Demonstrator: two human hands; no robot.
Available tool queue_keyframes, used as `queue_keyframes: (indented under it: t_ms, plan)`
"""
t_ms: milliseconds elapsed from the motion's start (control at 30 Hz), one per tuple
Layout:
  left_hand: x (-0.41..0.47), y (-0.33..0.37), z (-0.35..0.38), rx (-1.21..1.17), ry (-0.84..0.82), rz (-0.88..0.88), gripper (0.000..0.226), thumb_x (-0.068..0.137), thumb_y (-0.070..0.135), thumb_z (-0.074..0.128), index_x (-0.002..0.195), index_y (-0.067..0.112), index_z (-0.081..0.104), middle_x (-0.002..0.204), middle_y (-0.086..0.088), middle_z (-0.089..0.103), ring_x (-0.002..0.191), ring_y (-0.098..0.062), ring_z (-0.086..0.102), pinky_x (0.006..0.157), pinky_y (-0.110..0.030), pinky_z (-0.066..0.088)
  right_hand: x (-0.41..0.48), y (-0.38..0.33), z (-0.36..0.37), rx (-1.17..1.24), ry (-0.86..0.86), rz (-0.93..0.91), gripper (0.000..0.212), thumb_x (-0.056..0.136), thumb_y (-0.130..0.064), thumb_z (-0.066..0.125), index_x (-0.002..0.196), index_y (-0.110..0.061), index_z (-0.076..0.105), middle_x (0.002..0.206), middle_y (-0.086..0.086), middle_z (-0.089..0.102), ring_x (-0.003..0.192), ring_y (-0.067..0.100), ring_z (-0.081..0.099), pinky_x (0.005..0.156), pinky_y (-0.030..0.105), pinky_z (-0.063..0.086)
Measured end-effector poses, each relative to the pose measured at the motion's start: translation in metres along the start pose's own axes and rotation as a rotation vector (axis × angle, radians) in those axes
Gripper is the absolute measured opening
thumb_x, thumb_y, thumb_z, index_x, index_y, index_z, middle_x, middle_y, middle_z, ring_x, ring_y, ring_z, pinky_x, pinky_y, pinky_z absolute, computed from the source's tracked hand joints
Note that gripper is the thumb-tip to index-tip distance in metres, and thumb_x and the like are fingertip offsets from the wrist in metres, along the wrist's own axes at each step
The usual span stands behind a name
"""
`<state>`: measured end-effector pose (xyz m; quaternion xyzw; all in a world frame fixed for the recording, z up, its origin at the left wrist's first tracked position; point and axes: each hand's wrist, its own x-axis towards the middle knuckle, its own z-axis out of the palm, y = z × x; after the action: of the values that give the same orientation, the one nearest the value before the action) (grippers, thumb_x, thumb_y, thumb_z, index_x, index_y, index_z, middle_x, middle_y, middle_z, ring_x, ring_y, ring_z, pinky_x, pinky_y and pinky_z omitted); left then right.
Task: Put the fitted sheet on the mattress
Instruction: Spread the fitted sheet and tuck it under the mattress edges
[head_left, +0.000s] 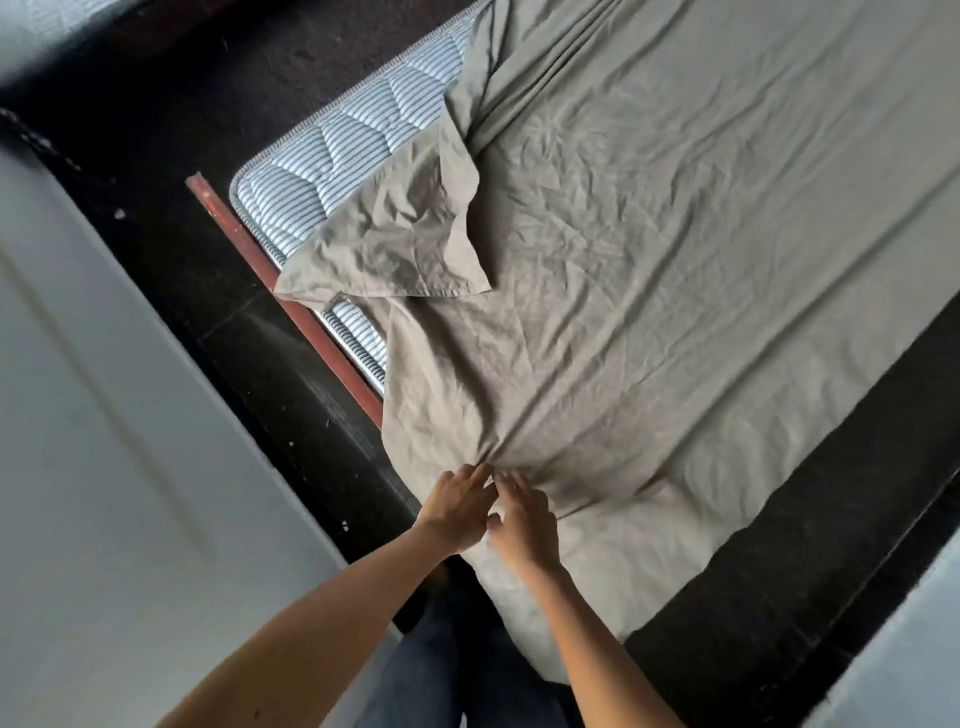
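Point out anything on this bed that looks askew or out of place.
One corner of the fitted sheet is off: a flap lies folded back on top of the bed on the left side, leaving the striped mattress corner bare. The rest is wrinkled, with creases fanning from the near edge.

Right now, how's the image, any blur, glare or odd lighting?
Head view: the sheet is softly lit, brightest at upper right, creases sharp; the left hand and right hand look slightly smeared; the wall at left is soft; faint sheen on the dark floor; the frame is tilted, the mattress running diagonally.
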<state>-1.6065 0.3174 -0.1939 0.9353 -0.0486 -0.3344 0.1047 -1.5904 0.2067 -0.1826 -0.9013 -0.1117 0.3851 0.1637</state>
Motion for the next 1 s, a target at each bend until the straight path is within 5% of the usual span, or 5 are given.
queue_keyframes:
  t_ms: [300,600,800,933,1000]
  plan:
    - [0.012,-0.026,-0.03,-0.069,0.115,0.03,0.042,0.09,0.017,0.048,0.132,0.016,0.053,0.144,-0.002,0.038,0.128,-0.024,0.038,0.101,-0.034,0.035,0.017,-0.028,-0.009,0.308,-0.041,0.052,0.063,0.093,-0.009,0.039,0.149,-0.031,0.02,0.136,0.007,0.048,0.124,0.025,0.046,0.096,0.036,0.042]
    - [0.043,-0.164,-0.086,0.128,0.033,0.184,0.041,0.089,0.02,0.053,0.129,0.013,0.055,0.138,0.0,0.043,0.128,-0.019,0.038,0.101,-0.032,0.039,0.085,-0.158,-0.01,0.584,0.078,0.181,0.064,0.091,-0.005,0.042,0.149,-0.023,0.023,0.14,0.004,0.049,0.126,0.022,0.048,0.1,0.036,0.043]
    - [0.076,-0.229,-0.121,0.143,0.138,0.137,0.058,0.087,0.011,0.052,0.143,0.02,0.037,0.151,-0.006,0.031,0.139,-0.028,0.026,0.11,-0.041,0.027,0.136,-0.199,-0.021,0.423,0.141,0.201,0.068,0.09,-0.013,0.052,0.15,-0.017,0.02,0.152,0.003,0.032,0.134,0.025,0.035,0.104,0.033,0.034]
    - [0.106,-0.265,-0.134,0.267,0.061,0.008,0.071,0.09,0.012,0.05,0.149,0.033,0.016,0.158,-0.002,0.01,0.144,-0.032,0.006,0.114,-0.056,0.012,0.149,-0.182,-0.012,0.212,0.02,0.192,0.045,0.088,-0.014,0.053,0.132,-0.024,0.053,0.156,0.007,0.014,0.139,0.029,0.019,0.104,0.035,0.038]
    - [0.115,-0.277,-0.142,0.289,0.045,0.0,0.068,0.089,0.017,0.059,0.146,0.032,0.026,0.155,-0.001,0.019,0.141,-0.035,0.018,0.107,-0.06,0.026,0.147,-0.178,-0.006,0.145,-0.018,0.148,0.04,0.088,-0.017,0.054,0.125,-0.03,0.059,0.157,0.005,0.007,0.141,0.028,0.013,0.104,0.041,0.039]
